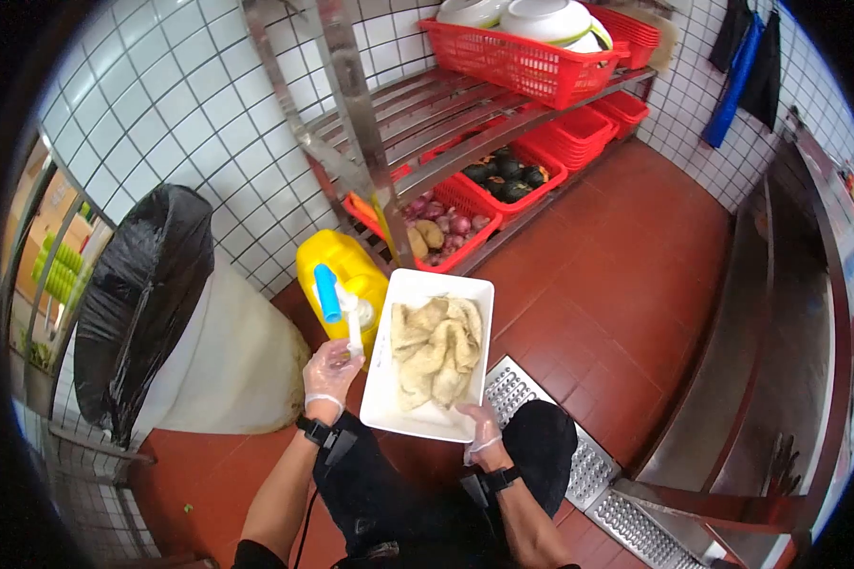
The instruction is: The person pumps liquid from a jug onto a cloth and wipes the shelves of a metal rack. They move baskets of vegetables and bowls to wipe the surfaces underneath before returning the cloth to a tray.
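A white rectangular tray is held above the floor in front of me. In it lies a pile of beige, rough-textured, folded pieces that look like tripe. My right hand, in a clear plastic glove, grips the tray's near right corner. To the left of the tray, my gloved left hand has its fingers closed around the lower end of a white tube. That tube belongs to a white hand pump with a blue handle, which overlaps the yellow jug behind it.
A large white bin covered with black plastic stands at left. Ahead, a metal rack carries red baskets of bowls, onions and dark squashes. A perforated drain grate runs along the red tiled floor; metal counters line the right.
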### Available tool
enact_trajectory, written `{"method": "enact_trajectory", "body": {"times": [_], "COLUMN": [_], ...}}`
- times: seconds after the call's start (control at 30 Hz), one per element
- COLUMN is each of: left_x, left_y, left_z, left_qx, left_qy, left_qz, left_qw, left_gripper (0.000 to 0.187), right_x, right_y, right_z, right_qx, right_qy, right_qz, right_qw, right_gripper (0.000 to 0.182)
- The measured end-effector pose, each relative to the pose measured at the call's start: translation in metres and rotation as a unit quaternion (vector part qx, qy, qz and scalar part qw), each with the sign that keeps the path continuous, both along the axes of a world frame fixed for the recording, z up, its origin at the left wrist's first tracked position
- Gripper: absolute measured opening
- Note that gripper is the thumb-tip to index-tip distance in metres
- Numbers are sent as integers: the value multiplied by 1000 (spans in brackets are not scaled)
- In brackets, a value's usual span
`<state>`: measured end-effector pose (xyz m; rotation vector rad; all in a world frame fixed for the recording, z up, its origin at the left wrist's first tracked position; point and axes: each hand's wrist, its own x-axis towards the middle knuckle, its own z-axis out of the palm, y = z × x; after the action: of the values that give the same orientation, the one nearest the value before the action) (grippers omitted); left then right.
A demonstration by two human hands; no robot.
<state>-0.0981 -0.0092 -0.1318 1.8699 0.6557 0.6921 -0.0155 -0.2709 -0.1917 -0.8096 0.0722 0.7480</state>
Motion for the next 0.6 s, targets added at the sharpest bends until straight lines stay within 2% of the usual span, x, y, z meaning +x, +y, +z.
{"method": "enact_trajectory", "body": {"times": [0.07,0.17,0.3,0.4,0.43,0.47,0.53,0.6], "left_x": [-1,-12,-35,-58,-60,-52,-45,-33], "left_y": [4,5,3,5,2,-17,-44,-54], "left_z": [4,12,43,56,54,54,74,80], "left_qx": [10,-5,-7,71,21,25,36,47], "left_qy": [27,47,58,91,59,76,104,95], "left_qz": [-6,-24,62,78,69,50,24,0], "left_qw": [1000,999,996,990,996,996,994,994], "left_gripper": [40,46,51,43,37,35,31,26], "right_x": [0,4,15,26,33,49,67,77], "right_y": [-4,-7,-17,-27,-35,-53,-80,-106], "right_z": [1,11,26,41,44,43,41,46], "right_qx": [-36,-31,-16,-19,-29,-33,-93,-97], "right_qy": [-15,19,15,7,5,5,49,73], "right_qz": [-10,3,6,-7,-16,-13,-30,-73], "right_qw": [999,999,1000,1000,999,999,994,990], "right_gripper": [56,55,56,56,55,54,48,34]}}
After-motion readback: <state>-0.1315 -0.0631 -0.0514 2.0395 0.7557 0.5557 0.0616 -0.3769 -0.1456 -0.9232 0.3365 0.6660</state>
